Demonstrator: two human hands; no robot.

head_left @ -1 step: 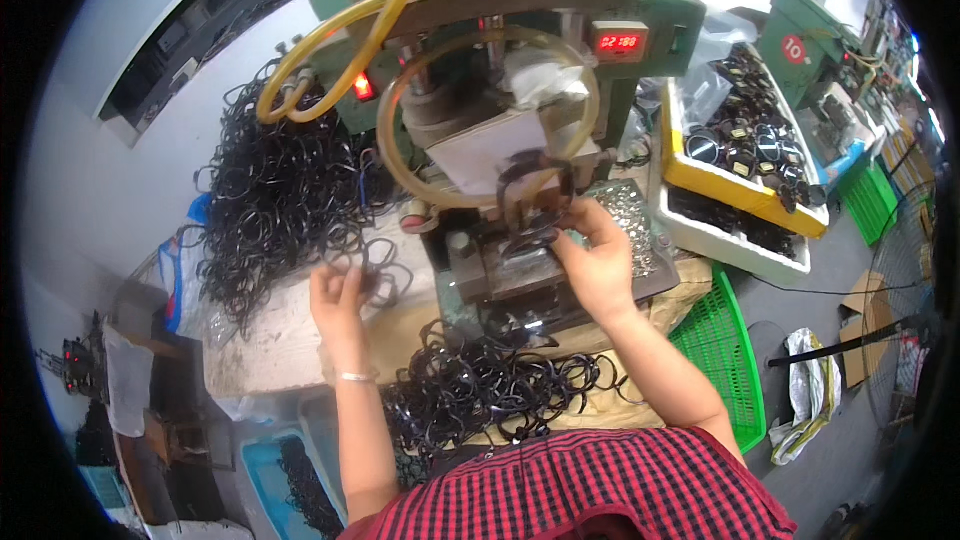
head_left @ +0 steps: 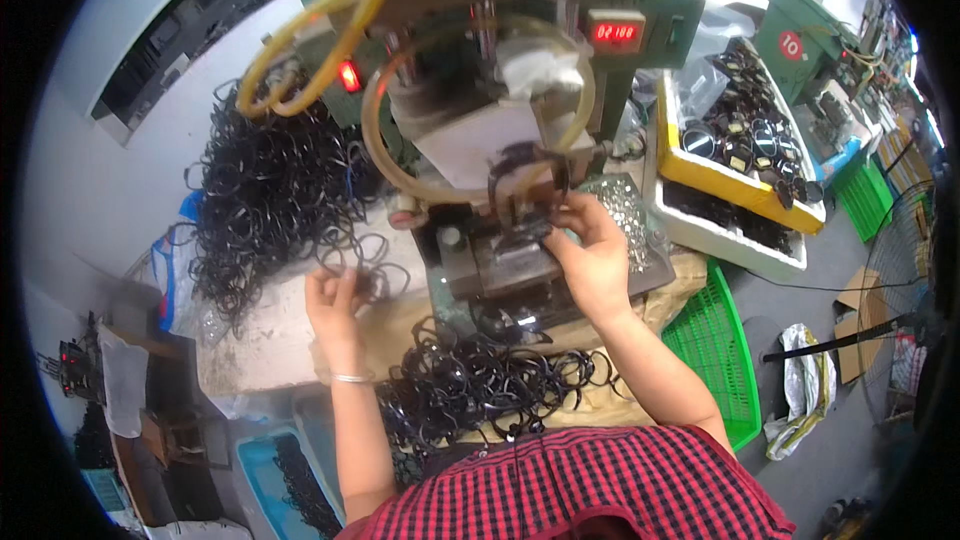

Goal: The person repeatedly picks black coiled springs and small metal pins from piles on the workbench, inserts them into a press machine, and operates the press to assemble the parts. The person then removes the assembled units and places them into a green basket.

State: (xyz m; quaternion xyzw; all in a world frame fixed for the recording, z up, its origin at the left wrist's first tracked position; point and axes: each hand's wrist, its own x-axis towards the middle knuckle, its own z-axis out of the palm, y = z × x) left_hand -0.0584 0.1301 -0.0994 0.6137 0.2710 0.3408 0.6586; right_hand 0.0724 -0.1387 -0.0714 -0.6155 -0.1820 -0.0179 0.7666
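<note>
My right hand [head_left: 592, 252] is at the work plate of a green press [head_left: 640, 25]. Its thumb and forefinger are closed on a dark, glossy looped frame [head_left: 492, 185] standing upright over the metal fixture [head_left: 518, 265]. Motion blurs that frame, so its exact kind cannot be told. To the left, my left hand [head_left: 335, 305] has its fingers curled together at thin black looped pieces [head_left: 385, 265], seemingly gripping one by the edge. These lie beside a tall heap of similar black loops [head_left: 270, 170] on the pale worktop [head_left: 265, 340].
More black loops [head_left: 480, 380] lie in front of the press. A metal tray of small shiny parts [head_left: 625, 215] sits right of the fixture. Beyond it are stacked foam boxes [head_left: 690, 168] of dark pieces and a green basket [head_left: 728, 370]. A yellow hose [head_left: 375, 25] loops before the press.
The whole view has shifted slightly, so things sit a little further left. Both hands keep nearly the same places, with the right still on the dark frame.
</note>
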